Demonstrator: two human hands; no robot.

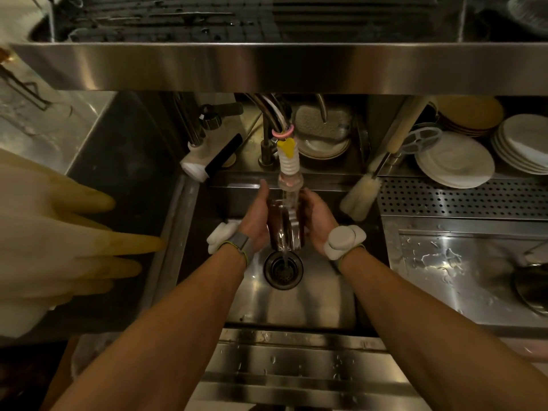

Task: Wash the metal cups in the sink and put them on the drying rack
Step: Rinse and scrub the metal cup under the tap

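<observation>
A tall metal cup (284,226) is held over the sink (320,304), tilted with its mouth away from me, right under the tap nozzle (288,173). Water runs down over the cup and falls into the drain (283,269). My left hand (255,223) grips the cup's left side, thumb up along it. My right hand (318,221) cups its right side. Both wrists carry bands with white pods. The drying rack (237,19) sits on the steel shelf above the sink.
Rubber gloves (59,232) hang at the left. A bottle brush (360,194) leans at the sink's back right corner. Stacked plates (456,161) stand behind a perforated tray (462,197). A wet steel counter (444,268) with a pan (533,286) lies to the right.
</observation>
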